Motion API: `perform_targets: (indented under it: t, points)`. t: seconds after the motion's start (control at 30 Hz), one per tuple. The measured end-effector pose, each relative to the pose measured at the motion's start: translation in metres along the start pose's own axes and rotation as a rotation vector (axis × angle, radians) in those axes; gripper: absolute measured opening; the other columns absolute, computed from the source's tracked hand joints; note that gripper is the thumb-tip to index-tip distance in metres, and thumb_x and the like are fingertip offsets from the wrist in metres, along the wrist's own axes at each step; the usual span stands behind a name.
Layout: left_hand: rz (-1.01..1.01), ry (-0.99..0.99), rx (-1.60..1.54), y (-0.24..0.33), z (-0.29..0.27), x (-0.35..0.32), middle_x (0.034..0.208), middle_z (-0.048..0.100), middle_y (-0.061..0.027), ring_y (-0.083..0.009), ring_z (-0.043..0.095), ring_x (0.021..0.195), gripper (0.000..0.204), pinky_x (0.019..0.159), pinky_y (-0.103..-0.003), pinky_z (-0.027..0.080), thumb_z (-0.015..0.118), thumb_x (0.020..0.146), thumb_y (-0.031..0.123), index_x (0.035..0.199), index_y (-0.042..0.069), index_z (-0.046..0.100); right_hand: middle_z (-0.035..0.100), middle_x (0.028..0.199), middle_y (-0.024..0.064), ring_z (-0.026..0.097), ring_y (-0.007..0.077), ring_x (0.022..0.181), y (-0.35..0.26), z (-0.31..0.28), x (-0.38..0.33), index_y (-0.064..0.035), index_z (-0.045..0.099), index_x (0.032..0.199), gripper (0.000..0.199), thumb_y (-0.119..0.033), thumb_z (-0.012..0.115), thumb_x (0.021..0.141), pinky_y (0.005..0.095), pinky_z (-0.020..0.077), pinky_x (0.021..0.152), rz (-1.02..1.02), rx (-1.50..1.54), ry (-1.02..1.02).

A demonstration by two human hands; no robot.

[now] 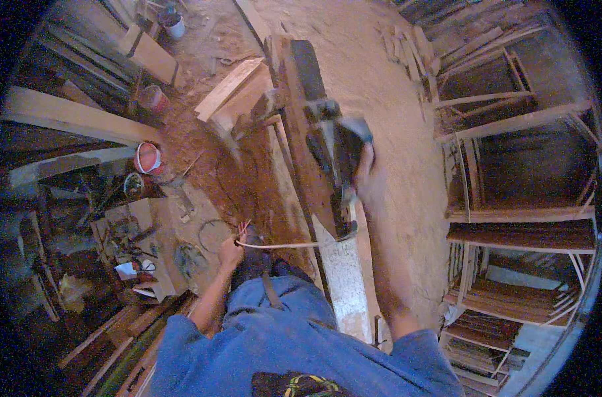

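My left hand (231, 253) is in front of my lap, closed around the end of a thin pale cord (281, 246). The cord runs right to a dark power tool (334, 155), which sits on a long wooden bench beam (293, 112). At the tool's right side is my right hand (366, 165), smeared by motion; its fingers are mostly hidden against the tool. Nearer to me, a white, worn board (348, 288) lies along the bench, just beyond the tool's near end.
Boards (238, 89) lean left of the bench. Red pails (148, 158) and a wooden box (158, 245) with tools stand on the left. A coiled wire (211, 235) lies near my left hand. Sawdust (407, 172) covers the floor; wooden racks (519, 215) line the right.
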State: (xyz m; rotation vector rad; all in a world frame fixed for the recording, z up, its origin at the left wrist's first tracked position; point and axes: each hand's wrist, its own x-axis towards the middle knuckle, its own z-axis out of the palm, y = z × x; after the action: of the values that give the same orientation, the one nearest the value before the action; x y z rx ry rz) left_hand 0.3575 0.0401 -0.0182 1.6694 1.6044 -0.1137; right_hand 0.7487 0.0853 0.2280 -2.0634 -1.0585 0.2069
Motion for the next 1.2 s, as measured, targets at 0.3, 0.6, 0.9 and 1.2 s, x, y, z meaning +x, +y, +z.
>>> perform_targets:
  t: [0.3,0.6,0.9,1.2]
  points:
    - [-0.183,0.104,-0.110,-0.026,0.021,0.002,0.106,0.070,-0.0247,-0.0439,0.065,0.102,0.060,0.086,-0.052,0.051,0.045,0.097,0.059,0.113,0.007,0.070,0.065,0.118,0.0172,0.062,0.0259,0.105,-0.018,0.002,-0.012,0.0038,0.055,0.129,0.049,-0.037,0.038,0.108,0.0367,0.0495,0.090,0.127,0.150,-0.076]
    - [0.041,-0.100,-0.027,0.004,0.023,-0.008,0.102,0.070,-0.0241,-0.0416,0.067,0.099,0.052,0.084,-0.052,0.051,0.052,0.095,0.055,0.114,0.010,0.070,0.061,0.125,0.0249,0.062,0.0372,0.115,-0.011,-0.124,-0.208,0.0046,0.050,0.135,0.055,-0.040,0.037,0.105,0.0419,0.0500,0.095,0.222,0.058,-0.321]
    - [-0.040,0.102,-0.266,-0.054,0.047,0.007,0.102,0.069,-0.0268,-0.0456,0.065,0.098,0.060,0.085,-0.053,0.051,0.047,0.097,0.058,0.114,0.005,0.070,0.065,0.120,0.0251,0.062,0.0338,0.114,-0.030,0.000,-0.022,0.0047,0.057,0.129,0.053,-0.039,0.039,0.106,0.0407,0.0461,0.099,0.036,0.041,-0.077]
    - [-0.050,0.143,-0.302,-0.039,0.007,0.020,0.099,0.069,-0.0276,-0.0469,0.064,0.094,0.056,0.079,-0.050,0.049,0.046,0.100,0.052,0.106,0.002,0.069,0.066,0.117,0.0256,0.062,0.0398,0.111,-0.027,0.034,0.095,0.0007,0.058,0.129,0.055,-0.046,0.040,0.104,0.0447,0.0470,0.098,-0.033,0.002,-0.049]
